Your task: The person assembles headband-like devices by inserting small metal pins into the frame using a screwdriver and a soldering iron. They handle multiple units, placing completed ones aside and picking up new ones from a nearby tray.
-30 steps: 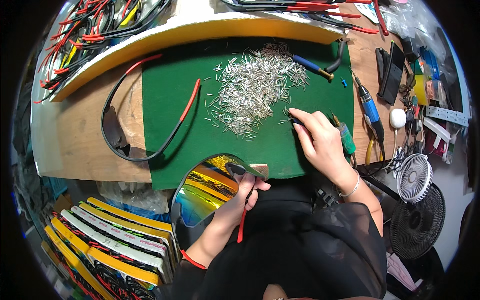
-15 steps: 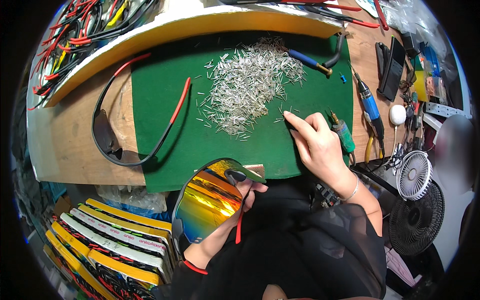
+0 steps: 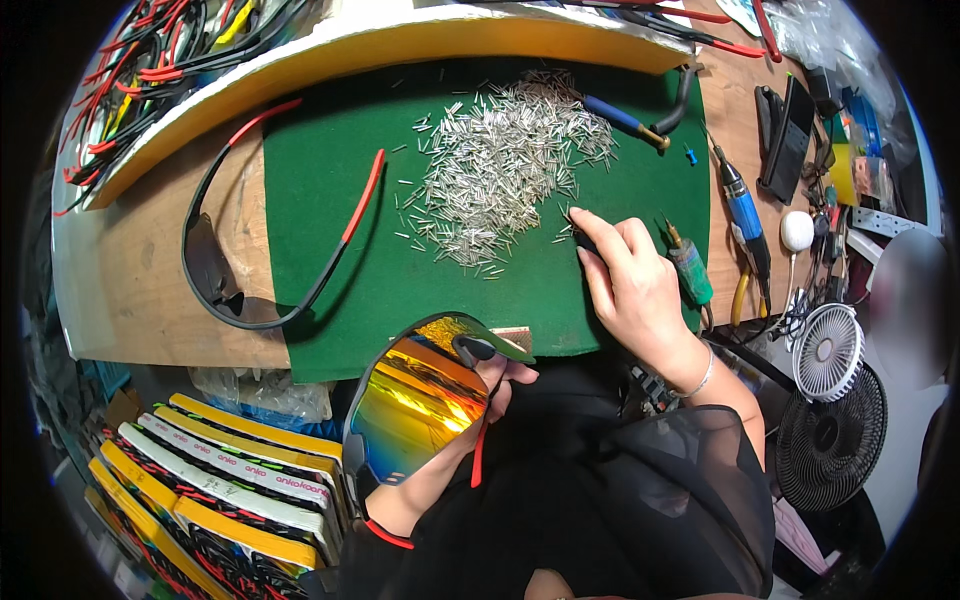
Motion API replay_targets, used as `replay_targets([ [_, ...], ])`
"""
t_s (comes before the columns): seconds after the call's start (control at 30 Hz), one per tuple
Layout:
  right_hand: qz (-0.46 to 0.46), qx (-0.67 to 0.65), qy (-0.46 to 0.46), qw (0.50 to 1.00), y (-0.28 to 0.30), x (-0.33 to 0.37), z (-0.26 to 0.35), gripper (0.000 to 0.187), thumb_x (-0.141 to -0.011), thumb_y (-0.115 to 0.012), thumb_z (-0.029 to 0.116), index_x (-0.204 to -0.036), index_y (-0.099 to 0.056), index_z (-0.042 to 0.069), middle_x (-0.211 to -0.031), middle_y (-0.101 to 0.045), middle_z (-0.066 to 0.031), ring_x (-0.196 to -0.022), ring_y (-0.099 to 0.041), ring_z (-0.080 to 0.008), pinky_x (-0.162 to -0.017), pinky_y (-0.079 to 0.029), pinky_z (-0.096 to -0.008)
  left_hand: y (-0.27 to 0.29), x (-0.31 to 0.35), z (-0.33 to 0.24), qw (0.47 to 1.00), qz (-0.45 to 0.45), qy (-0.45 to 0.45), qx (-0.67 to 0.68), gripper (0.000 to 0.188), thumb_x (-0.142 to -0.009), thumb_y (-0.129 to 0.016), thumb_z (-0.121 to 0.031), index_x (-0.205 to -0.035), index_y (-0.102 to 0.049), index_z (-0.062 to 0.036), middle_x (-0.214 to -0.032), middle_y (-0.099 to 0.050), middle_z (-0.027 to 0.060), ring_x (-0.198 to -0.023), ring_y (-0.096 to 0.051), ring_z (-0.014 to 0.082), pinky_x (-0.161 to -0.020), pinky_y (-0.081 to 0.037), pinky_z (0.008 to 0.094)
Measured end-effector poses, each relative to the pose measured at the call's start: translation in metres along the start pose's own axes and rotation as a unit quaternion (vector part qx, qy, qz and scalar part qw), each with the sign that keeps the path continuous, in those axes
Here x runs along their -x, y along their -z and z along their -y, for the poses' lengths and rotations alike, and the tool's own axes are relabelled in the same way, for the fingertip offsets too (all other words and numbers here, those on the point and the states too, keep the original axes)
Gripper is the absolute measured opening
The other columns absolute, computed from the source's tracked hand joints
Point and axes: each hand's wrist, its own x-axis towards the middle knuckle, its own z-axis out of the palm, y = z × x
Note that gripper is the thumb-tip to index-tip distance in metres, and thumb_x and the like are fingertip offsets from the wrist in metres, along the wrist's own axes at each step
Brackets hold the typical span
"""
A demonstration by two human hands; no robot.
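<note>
Gripping sunglasses (image 3: 415, 405) over worktop's (image 3: 150, 290) near edge: left hand (image 3: 503, 393). Right hand (image 3: 635, 285) beside metal pins (image 3: 500, 190); cannot tell whether holding any.

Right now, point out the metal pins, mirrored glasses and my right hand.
Metal pins (image 3: 495, 180): head view, middle of heap.
Mirrored glasses (image 3: 418, 408): head view, on lens.
Right hand (image 3: 634, 280): head view, its back.

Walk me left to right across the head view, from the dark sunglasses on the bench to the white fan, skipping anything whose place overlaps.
Dark sunglasses → mirrored-lens sunglasses in the left hand → right hand → blue-and-black pointed tool → white fan.
</note>
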Motion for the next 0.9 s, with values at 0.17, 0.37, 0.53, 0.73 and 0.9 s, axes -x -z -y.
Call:
replay_targets([
  [0.17, 0.019, 0.017, 0.000, 1.000, -0.002, -0.001, 0.000, 0.041, -0.076, -0.059, 0.005, -0.115, -0.054, 0.015, -0.075, -0.045, -0.0082, -0.053, -0.054, -0.0217, -0.047, -0.045, -0.0320, -0.001, 0.001, -0.001, 1.000, -0.009, -0.002, -0.010, 0.022, -0.090, -0.047, -0.019, -0.094, -0.060, -0.0015, -0.074, -0.063, 0.0116, -0.038, -0.038, 0.0061, -0.035, -0.028, 0.0185],
  [0.37, 0.017, 0.016, 0.019, 1.000, -0.006, -0.004, -0.003, 0.040, -0.076, -0.058, 0.005, -0.114, -0.056, 0.015, -0.075, -0.045, -0.0084, -0.053, -0.053, -0.0210, -0.047, -0.046, -0.0315, -0.005, 0.000, -0.008, 0.998, -0.019, 0.008, -0.056, 0.023, -0.091, -0.046, -0.022, -0.095, -0.057, -0.0028, -0.074, -0.062, 0.0092, -0.038, -0.037, 0.0053, -0.035, -0.028, 0.0182],
  [0.53, -0.010, -0.041, 0.004, 0.999, -0.001, -0.004, -0.003, 0.031, -0.077, -0.059, 0.006, -0.108, -0.057, 0.010, -0.076, -0.047, -0.0083, -0.056, -0.055, -0.0222, -0.048, -0.046, -0.0318, -0.008, 0.003, -0.010, 0.999, -0.027, 0.023, -0.023, 0.022, -0.091, -0.045, -0.022, -0.096, -0.056, -0.0035, -0.074, -0.062, 0.0087, -0.038, -0.036, 0.0051, -0.036, -0.028, 0.0174],
  [0.73, -0.028, -0.024, 0.029, 0.999, -0.006, 0.000, -0.006, 0.026, -0.076, -0.061, 0.008, -0.103, -0.059, 0.010, -0.076, -0.049, -0.0075, -0.054, -0.055, -0.0219, -0.048, -0.046, -0.0316, -0.007, 0.002, -0.006, 0.999, -0.026, 0.004, -0.033, 0.022, -0.092, -0.045, -0.021, -0.096, -0.056, -0.0032, -0.075, -0.062, 0.0090, -0.038, -0.036, 0.0050, -0.036, -0.028, 0.0173],
  [0.9, -0.028, 0.007, 0.027, 0.999, -0.008, 0.001, -0.004, 0.029, -0.077, -0.061, 0.008, -0.105, -0.059, 0.012, -0.075, -0.048, -0.0073, -0.053, -0.055, -0.0208, -0.047, -0.046, -0.0318, -0.004, 0.001, -0.003, 0.999, -0.015, -0.006, -0.044, 0.023, -0.091, -0.045, -0.022, -0.096, -0.057, -0.0028, -0.074, -0.062, 0.0095, -0.038, -0.036, 0.0049, -0.035, -0.027, 0.0175],
])
